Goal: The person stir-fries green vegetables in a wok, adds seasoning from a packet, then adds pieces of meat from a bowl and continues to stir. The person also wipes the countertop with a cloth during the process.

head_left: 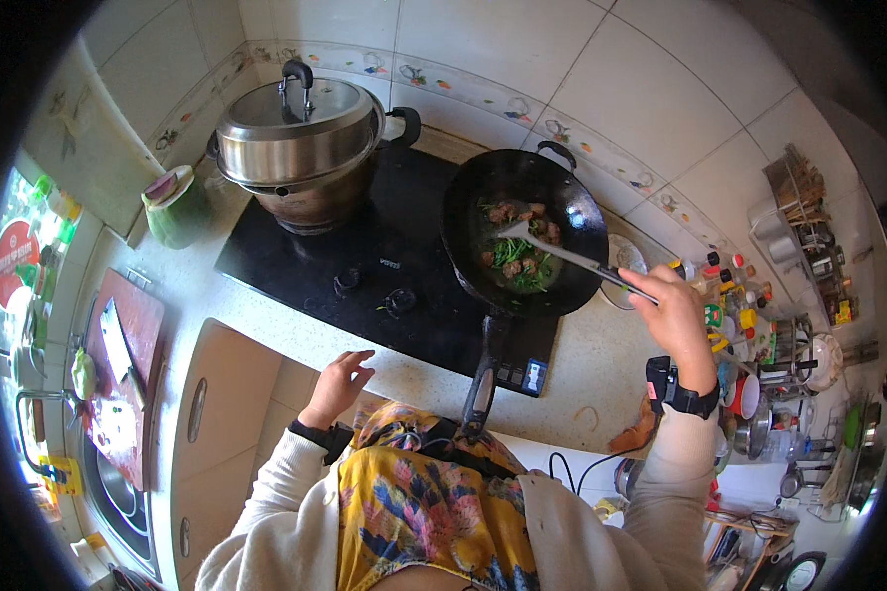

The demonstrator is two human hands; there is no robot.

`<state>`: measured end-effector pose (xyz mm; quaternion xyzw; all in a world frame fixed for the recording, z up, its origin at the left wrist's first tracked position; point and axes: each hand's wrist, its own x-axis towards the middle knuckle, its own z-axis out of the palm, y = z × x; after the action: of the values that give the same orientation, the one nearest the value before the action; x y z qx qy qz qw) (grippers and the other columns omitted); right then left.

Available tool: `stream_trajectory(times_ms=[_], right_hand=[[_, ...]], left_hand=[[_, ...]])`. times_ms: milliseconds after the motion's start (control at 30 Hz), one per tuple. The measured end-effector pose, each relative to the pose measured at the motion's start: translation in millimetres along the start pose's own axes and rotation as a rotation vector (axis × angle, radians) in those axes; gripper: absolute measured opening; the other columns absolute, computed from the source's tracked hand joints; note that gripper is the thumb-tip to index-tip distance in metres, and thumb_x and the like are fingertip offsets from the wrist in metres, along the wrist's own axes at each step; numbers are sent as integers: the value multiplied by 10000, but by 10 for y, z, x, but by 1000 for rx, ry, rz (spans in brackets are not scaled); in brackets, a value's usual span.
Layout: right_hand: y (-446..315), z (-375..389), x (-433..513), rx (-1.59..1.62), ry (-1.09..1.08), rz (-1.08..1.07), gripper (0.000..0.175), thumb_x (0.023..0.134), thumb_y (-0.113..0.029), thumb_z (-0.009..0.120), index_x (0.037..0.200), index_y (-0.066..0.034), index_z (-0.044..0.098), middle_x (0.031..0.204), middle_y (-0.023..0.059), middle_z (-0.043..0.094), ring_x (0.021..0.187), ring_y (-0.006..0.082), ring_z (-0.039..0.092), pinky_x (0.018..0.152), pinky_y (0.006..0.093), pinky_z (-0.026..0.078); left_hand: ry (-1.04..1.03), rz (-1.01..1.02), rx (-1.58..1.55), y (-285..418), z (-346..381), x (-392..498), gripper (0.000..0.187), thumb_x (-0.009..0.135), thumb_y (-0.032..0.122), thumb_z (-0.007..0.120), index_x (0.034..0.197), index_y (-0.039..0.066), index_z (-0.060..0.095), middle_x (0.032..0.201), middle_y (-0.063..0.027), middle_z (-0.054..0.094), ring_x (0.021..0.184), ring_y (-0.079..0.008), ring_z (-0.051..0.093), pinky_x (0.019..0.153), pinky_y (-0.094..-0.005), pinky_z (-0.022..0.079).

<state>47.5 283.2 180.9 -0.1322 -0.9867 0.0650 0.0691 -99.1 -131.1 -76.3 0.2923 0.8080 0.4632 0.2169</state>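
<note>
My right hand (669, 306) grips the dark handle of a spatula (554, 250) that reaches left into a black wok (576, 207). The spatula's blade rests among browned meat pieces (512, 268) and chopped green vegetables (536, 281) in some liquid. The wok stands on the right side of a black gas hob (414, 192), its long handle (480, 391) pointing back at me. Near the counter's front edge my left hand (340, 388) hovers with fingers apart, holding nothing.
A lidded steel pot (303, 140) stands on the hob's left burner. Beyond it sits a cut green gourd (177, 210). A cleaver (118, 340) lies on a cutting board (140, 295) over the sink. Right of the wok are a bowl (624, 255) and several condiment bottles (732, 284).
</note>
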Motion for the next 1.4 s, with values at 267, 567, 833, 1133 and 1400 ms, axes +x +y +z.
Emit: stream_trajectory(times_ms=[267, 567, 833, 1133, 1400], right_hand=[[-29, 96, 70, -37, 31, 34, 341, 790, -129, 700, 1122, -203, 686, 839, 107, 565, 765, 326, 590, 667, 405, 479], [-178, -227, -501, -9, 11, -5, 348, 775, -106, 710, 1121, -137, 687, 854, 120, 597, 746, 325, 579, 662, 375, 471], [-225, 362, -462, 185, 209, 396, 399, 846, -91, 654, 1226, -211, 636, 878, 122, 588, 741, 300, 603, 667, 376, 491], [-334, 2126, -554, 226, 470, 140, 387, 896, -168, 626, 1278, -134, 574, 1118, 149, 572, 883, 292, 612, 782, 374, 504], [1265, 1670, -2236, -367, 483, 760, 379, 890, -151, 584, 1262, -78, 574, 1201, 195, 606, 1100, 322, 585, 919, 409, 469]], left_hand=[[-17, 23, 7, 28, 37, 52, 311, 861, 97, 653, 1170, 63, 640, 970, -151, 645, 820, -271, 670, 730, -350, 544], [-64, 38, 2, 28, 66, 57, 329, 868, 102, 652, 1196, 78, 630, 1017, -158, 643, 822, -281, 670, 736, -352, 548], [-143, 66, 36, 27, 96, 166, 342, 860, 79, 656, 1198, 44, 618, 1033, -171, 636, 823, -277, 674, 724, -348, 542], [-269, 31, 105, -86, 123, 216, 358, 864, 56, 647, 1220, 51, 607, 1116, -156, 636, 859, -227, 683, 766, -329, 531], [-258, -42, 153, -13, 217, 37, 359, 862, 59, 645, 1219, 52, 608, 1140, -151, 630, 857, -226, 675, 772, -333, 534]])
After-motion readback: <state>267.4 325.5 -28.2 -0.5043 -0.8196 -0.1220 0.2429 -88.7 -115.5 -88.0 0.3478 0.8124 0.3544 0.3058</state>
